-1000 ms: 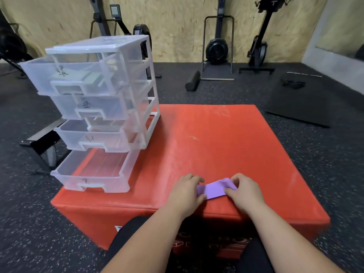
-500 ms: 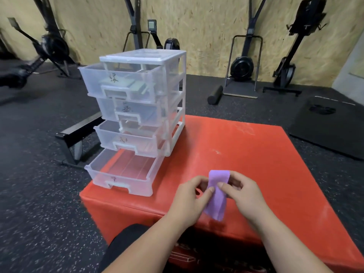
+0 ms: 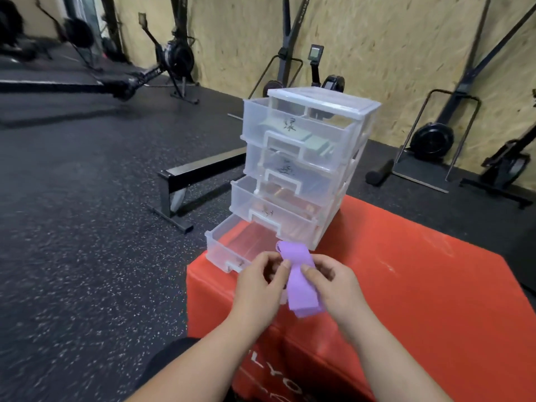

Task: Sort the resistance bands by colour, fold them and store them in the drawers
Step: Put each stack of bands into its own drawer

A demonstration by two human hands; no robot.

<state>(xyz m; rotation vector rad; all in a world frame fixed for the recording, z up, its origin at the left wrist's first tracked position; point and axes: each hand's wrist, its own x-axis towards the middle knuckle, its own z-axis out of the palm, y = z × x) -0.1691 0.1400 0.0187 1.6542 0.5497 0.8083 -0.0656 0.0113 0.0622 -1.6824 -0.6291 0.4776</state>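
Observation:
A folded purple resistance band (image 3: pixel 298 281) hangs upright between both my hands, just in front of the pulled-out bottom drawer (image 3: pixel 229 248). My left hand (image 3: pixel 259 288) pinches its left edge with the thumb. My right hand (image 3: pixel 333 285) pinches its right edge. The clear plastic drawer unit (image 3: pixel 304 169) stands on the red box (image 3: pixel 406 285), all its drawers partly pulled out. Green bands (image 3: pixel 301 136) lie in the top drawer. Reddish bands (image 3: pixel 293 198) show in the third drawer. The bottom drawer looks empty.
A black bench frame (image 3: pixel 185 181) stands on the dark rubber floor left of the red box. Exercise machines (image 3: pixel 174 59) line the wooden wall behind. A black foam roller (image 3: pixel 380 172) lies on the floor to the right of the drawers.
Both hands have lifted the purple band off the red box, turned it upright and carried it left toward the open bottom drawer. My view has swung left.

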